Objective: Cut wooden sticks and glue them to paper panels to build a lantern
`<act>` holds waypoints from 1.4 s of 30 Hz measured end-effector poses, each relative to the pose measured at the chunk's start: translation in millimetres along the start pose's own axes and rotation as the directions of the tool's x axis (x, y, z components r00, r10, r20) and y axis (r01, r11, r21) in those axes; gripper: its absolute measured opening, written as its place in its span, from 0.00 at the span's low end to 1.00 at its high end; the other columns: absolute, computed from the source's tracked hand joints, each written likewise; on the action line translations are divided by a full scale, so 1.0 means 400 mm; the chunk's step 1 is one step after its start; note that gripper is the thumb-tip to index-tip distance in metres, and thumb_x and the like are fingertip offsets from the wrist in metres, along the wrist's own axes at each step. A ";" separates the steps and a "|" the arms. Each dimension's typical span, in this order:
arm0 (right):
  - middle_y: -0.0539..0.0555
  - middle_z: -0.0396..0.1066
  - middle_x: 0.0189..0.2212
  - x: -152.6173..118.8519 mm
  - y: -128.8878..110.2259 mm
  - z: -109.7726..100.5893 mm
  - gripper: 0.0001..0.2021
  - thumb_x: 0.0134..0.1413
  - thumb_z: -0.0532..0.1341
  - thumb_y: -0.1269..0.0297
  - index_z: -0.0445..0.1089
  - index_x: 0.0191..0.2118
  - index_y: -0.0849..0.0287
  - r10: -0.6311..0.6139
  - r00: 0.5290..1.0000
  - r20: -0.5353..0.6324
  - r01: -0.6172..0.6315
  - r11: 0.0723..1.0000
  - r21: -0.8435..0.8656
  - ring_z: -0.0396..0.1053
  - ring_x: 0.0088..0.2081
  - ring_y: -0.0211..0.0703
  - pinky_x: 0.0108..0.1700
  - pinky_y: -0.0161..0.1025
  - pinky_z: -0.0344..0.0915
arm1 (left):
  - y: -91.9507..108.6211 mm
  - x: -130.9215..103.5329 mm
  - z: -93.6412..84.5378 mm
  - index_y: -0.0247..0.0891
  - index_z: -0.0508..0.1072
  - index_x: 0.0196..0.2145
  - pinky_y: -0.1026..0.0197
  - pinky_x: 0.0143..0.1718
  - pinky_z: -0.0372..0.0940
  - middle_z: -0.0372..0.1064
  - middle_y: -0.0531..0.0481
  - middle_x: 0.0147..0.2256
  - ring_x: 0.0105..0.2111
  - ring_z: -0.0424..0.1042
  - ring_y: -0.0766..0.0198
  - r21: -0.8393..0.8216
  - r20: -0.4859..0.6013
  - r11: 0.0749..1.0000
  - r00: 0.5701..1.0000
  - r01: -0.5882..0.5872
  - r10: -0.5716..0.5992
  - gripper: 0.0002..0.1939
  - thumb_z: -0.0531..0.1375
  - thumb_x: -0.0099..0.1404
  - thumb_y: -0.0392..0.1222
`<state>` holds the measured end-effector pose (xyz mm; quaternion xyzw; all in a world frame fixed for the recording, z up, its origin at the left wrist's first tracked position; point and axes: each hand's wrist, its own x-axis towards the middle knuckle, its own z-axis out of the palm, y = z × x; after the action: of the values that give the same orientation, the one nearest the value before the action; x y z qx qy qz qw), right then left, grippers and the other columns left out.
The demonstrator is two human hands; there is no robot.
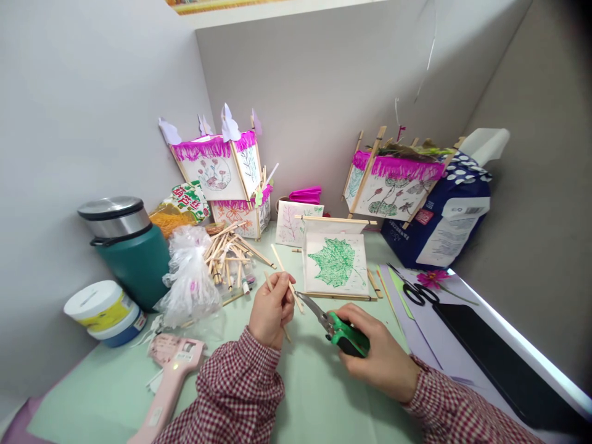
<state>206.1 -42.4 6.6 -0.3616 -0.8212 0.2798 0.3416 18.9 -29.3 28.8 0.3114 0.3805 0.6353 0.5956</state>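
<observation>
At the centre of the frame, the left hand [272, 309] has its thumb and fingers pinched together around 2 thin, pale wooden sticks [280, 259], which slant from upper left to lower right. To its right, the right hand [379, 351] has its fingers wrapped around the grip of the green-and-black-handled metal pruning shears [346, 335]. The tip of the curved blades is at the lower part of 1 stick.

Just above the shears lies a square white panel with a green maple-leaf print [335, 264], with wooden strips along its top and bottom. Left of centre is a loose pile of short, pale wooden sticks [226, 254], beside a crumpled clear plastic bag [189, 277].

At the left of the frame stand a teal cylindrical flask with a silver lid [134, 262] and a round white tub with a yellow label [99, 305]. A pale pink glue gun [169, 376] lies at the lower left on the light green table covering [324, 394].

At the upper left and upper right are white paper lanterns with magenta fringes and wooden frames [215, 172]. At the right, a navy blue packet with white polka dots [439, 216] stands behind black-handled scissors [420, 294], a magenta flower [432, 279] and a flat, black rectangular object [499, 364].
</observation>
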 end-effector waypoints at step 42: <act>0.49 0.67 0.26 0.060 -0.064 0.004 0.09 0.54 0.58 0.59 0.69 0.35 0.58 0.079 0.997 0.016 -0.076 0.990 -0.114 0.62 0.26 0.36 0.30 0.35 0.59 | -0.012 -0.010 0.021 0.35 0.62 0.26 0.73 0.10 0.39 0.52 0.61 0.13 0.10 0.42 0.79 -0.011 0.102 1.000 0.994 -0.024 0.025 0.12 0.58 0.59 0.46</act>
<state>182.4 -38.8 32.3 -0.4093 -0.8245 0.2492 0.3010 29.2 -32.5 29.2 0.3452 0.3426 0.6277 0.6078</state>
